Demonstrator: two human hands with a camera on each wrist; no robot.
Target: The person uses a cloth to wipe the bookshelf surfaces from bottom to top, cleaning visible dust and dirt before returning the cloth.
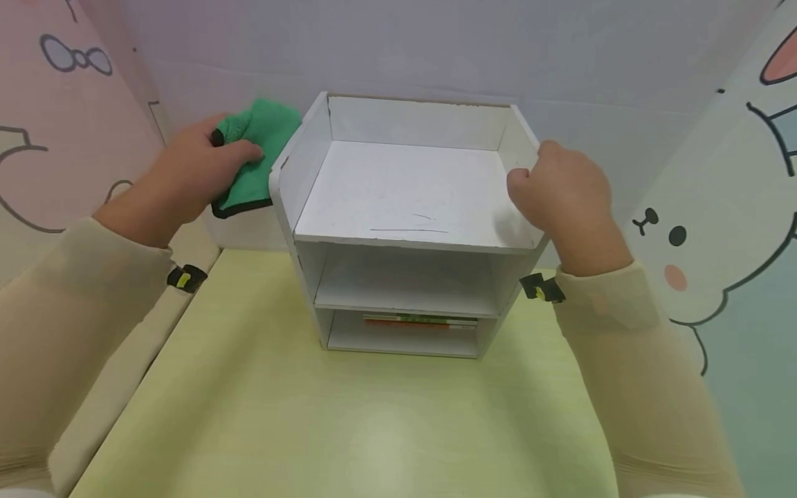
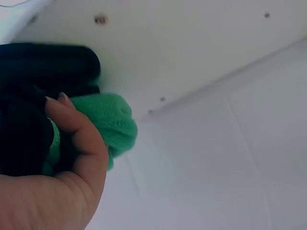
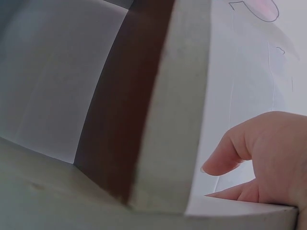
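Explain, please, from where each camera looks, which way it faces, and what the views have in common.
Head: from above, facing forward and down at the white shelf unit on the table; both hands and sleeves show.
Left wrist: close beside the left hand, which grips the green cloth against the unit's white side.
Right wrist: low beside the right hand, facing the unit's side wall edge.
Shared: head and left wrist views both show the cloth; all show the unit.
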